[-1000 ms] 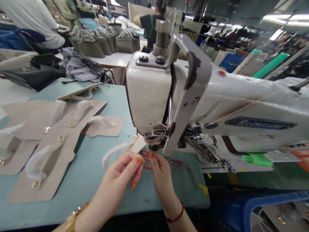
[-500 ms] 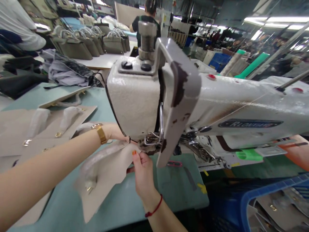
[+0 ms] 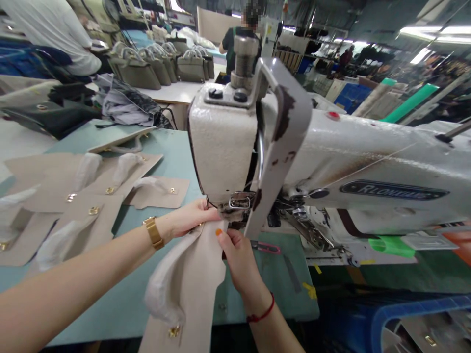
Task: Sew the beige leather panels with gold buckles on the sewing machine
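Note:
A beige bag panel (image 3: 200,274) with a paper-wrapped handle (image 3: 162,289) and a gold fitting runs from the table's front edge up under the head of a white sewing machine (image 3: 224,142). My left hand (image 3: 191,218), with a gold watch on its wrist, rests on the panel's top edge just left of the needle area, fingers curled on the material. My right hand (image 3: 237,255), a red cord on its wrist, pinches the panel's right edge right below the presser foot.
Several more beige panels (image 3: 73,196) with wrapped handles lie on the teal table (image 3: 172,162) at left. Pink-handled snips (image 3: 267,247) lie by the machine. Finished grey bags (image 3: 158,63) stand on a far table, with a person behind. A blue crate (image 3: 415,314) sits low right.
The panel has swung from a slant at left to lying straight toward me under the machine head. My left hand moved onto its top edge; my right hand stayed pinching by the needle.

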Tool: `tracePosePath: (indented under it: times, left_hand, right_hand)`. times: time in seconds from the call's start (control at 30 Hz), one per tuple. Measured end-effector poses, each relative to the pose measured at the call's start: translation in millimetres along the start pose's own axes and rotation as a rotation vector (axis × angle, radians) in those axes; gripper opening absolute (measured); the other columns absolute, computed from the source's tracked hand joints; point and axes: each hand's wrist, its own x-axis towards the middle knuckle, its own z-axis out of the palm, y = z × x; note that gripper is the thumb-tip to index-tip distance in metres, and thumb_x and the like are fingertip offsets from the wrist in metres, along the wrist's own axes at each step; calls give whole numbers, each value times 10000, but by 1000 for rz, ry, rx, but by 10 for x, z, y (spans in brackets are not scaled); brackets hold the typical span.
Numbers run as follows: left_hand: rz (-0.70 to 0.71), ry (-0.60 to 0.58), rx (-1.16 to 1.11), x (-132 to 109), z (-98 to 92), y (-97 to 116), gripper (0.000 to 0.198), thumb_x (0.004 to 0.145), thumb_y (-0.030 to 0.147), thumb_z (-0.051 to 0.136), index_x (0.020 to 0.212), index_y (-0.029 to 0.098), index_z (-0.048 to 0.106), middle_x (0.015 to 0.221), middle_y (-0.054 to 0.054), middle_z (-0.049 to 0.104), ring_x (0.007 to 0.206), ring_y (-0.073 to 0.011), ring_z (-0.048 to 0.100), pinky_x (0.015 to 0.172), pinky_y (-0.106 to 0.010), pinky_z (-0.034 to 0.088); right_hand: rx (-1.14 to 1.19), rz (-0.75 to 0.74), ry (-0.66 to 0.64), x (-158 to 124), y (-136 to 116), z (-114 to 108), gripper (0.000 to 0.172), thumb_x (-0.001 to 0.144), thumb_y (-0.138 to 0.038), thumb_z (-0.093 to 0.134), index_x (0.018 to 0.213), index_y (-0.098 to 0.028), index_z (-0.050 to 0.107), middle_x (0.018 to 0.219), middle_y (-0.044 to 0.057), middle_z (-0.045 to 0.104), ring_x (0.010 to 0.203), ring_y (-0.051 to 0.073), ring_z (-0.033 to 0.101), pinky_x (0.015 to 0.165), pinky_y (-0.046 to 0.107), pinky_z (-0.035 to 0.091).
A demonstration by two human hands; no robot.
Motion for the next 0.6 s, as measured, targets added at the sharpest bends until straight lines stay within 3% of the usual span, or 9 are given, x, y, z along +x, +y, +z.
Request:
tracePosePath:
  times: [0.17,0.27,0.37,0.43,0.5,0.53,0.6]
  left_hand:
    - [-6,28,8,-63,73,-110,214,745,356,672,864,181,700,745,0,719,674,-132,619,625,-228,511]
    - [43,106,178,-74,36,-100,247,775,409,622,855,190,706,765,-15,716,706,-173,616,657,-280,518]
    - [138,167,413,-135,-107,-207,329,848,455,504,962,212,695,899,-37,716,854,-221,626,815,-363,511]
    - [256,298,564,-245,-203,-391,365,887,432,443,1112,223,641,1085,-64,674,1057,-251,578,975,-425,439]
    - [352,453,679,-396,-244,-645,420,892,394,451,1274,236,528,1336,-81,531,1277,-270,429,1116,-473,288]
    - [351,445,690,-471,-235,-783,464,886,381,468,1333,255,463,1429,-74,441,1337,-274,363,1144,-481,241]
    - [268,383,579,-589,-155,-1037,560,873,400,492,1402,281,354,1495,-66,360,1354,-278,354,1139,-473,276]
  right_hand:
    - [-86,38,-90,-14,-178,-236,354,788,-483,581,715,-137,583,578,-38,429,529,67,332,483,216,220]
    - [-189,-16,-151,-42,-321,-316,350,819,-458,552,662,-145,561,586,-32,429,544,73,334,479,215,224]
    - [-249,-8,-231,-108,-383,-367,375,832,-446,541,599,-153,509,577,-33,411,541,69,332,471,205,233]
    - [-219,36,-270,-174,-359,-391,378,828,-459,543,600,-160,500,574,-33,429,527,71,364,467,193,275]
    - [-176,109,-287,-248,-291,-403,377,819,-486,539,627,-162,516,583,-26,468,507,78,413,453,190,326]
    - [-165,135,-286,-283,-246,-403,382,817,-498,535,639,-160,525,589,-22,482,499,82,431,444,191,340]
    - [-145,134,-259,-342,-141,-387,396,820,-510,527,648,-152,532,591,-17,482,494,84,439,436,193,339]
